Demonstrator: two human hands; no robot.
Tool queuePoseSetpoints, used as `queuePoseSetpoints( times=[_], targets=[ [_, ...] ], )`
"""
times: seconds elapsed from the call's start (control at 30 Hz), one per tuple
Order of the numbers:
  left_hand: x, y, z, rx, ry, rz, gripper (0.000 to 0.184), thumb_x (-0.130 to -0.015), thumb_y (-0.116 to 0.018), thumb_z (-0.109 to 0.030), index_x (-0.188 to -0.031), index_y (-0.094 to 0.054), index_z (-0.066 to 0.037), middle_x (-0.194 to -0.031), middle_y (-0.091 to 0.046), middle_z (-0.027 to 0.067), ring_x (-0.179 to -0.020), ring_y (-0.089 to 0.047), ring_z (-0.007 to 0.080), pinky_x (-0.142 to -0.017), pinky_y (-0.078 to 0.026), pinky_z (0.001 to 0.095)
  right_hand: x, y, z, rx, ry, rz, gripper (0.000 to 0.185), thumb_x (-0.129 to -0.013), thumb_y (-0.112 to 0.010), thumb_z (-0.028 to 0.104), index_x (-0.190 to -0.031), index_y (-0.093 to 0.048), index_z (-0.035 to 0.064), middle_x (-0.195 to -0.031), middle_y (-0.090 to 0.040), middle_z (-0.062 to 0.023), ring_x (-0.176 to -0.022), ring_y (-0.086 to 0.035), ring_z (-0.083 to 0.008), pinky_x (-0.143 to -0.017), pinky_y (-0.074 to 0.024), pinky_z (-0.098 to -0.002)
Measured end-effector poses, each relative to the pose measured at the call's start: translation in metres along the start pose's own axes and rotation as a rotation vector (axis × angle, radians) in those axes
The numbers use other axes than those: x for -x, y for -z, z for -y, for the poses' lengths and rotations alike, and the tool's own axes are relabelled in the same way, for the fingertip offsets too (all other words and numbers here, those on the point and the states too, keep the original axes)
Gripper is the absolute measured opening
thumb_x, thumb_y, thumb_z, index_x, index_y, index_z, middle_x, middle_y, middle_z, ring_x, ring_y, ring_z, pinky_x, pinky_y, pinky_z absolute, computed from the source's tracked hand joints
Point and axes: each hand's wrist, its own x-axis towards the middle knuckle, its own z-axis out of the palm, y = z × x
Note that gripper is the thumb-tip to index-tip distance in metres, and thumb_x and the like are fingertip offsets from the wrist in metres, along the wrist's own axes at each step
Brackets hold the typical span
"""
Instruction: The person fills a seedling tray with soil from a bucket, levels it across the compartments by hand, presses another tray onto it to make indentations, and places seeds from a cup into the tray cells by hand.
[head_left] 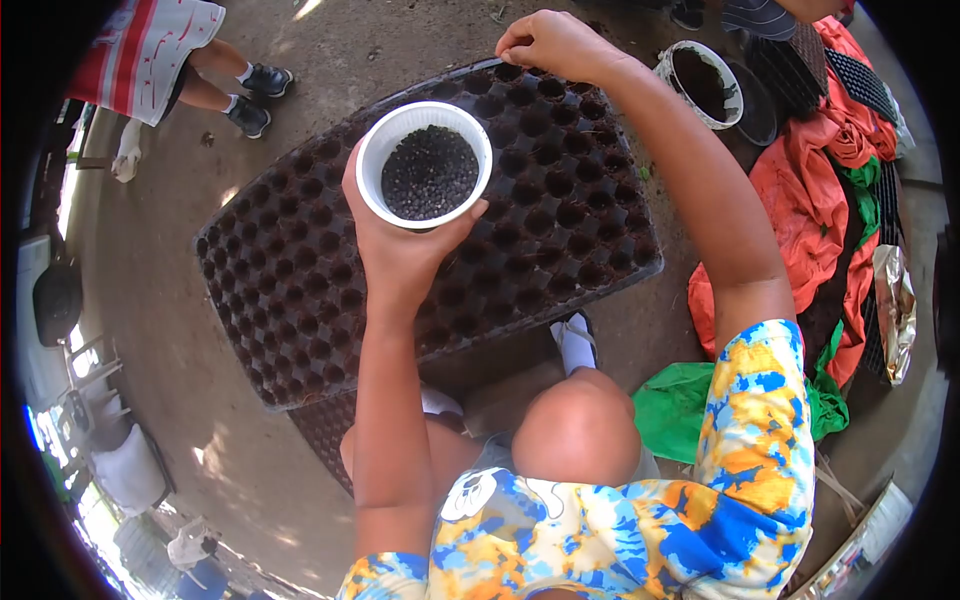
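Note:
My left hand is wrapped round a white plastic cup, held above the seedling tray. Small dark round seeds fill part of the cup. Below it lies the black seedling tray, with many round cells that look lined with dark soil. At the tray's far edge, my right hand hovers over a corner cell with thumb and fingers pinched together. Whatever is between those fingertips is too small to make out.
A white bucket with dark soil stands beyond the tray at right. Red plastic sheeting, a green bag and black trays lie along the right. Another person's legs are at upper left; someone else is at upper right.

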Motion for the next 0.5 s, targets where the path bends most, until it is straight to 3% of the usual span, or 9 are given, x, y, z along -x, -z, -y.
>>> queuePoseSetpoints(
  times=[0.2, 0.3, 0.4, 0.5],
  targets=[
    [0.001, -0.002, 0.002, 0.000, -0.018, 0.017, 0.099, -0.057, -0.087, -0.006, -0.135, -0.027, 0.001, -0.125, -0.048, 0.0125, -0.116, -0.050, 0.0217, -0.101, -0.040, 0.0346, 0.002, 0.002, 0.007, 0.053, -0.006, 0.031, 0.024, -0.083, -0.064, 0.021, -0.102, -0.070, 0.0076, -0.092, -0.070, -0.0108, -0.084, -0.067, -0.0229, -0.081, -0.0516, -0.0328],
    [0.000, -0.002, 0.002, 0.003, -0.021, 0.018, 0.099, -0.056, -0.087, -0.006, -0.135, -0.028, 0.001, -0.125, -0.048, 0.0126, -0.116, -0.050, 0.0216, -0.101, -0.040, 0.0344, -0.002, 0.000, 0.004, 0.065, -0.034, 0.062, 0.023, -0.083, -0.063, 0.018, -0.102, -0.071, 0.0079, -0.092, -0.070, -0.0108, -0.084, -0.067, -0.0232, -0.081, -0.0515, -0.0330],
    [0.000, -0.004, 0.000, -0.010, -0.023, 0.016, 0.099, -0.056, -0.087, -0.006, -0.135, -0.028, 0.001, -0.125, -0.048, 0.0125, -0.116, -0.050, 0.0215, -0.101, -0.040, 0.0342, 0.001, -0.001, 0.000, 0.120, 0.071, 0.014, 0.022, -0.082, -0.063, 0.016, -0.100, -0.071, 0.0079, -0.090, -0.071, -0.0090, -0.079, -0.067, -0.0200, -0.077, -0.0525, -0.0307],
    [0.000, -0.006, 0.000, 0.038, 0.002, 0.019, 0.098, -0.056, -0.087, -0.006, -0.134, -0.029, 0.000, -0.125, -0.049, 0.0123, -0.115, -0.051, 0.0210, -0.100, -0.041, 0.0339, 0.016, 0.022, 0.037, 0.029, -0.130, -0.008, 0.020, -0.082, -0.062, 0.013, -0.098, -0.071, 0.0064, -0.086, -0.071, -0.0067, -0.072, -0.066, -0.0157, -0.070, -0.0529, -0.0288]
  ],
)
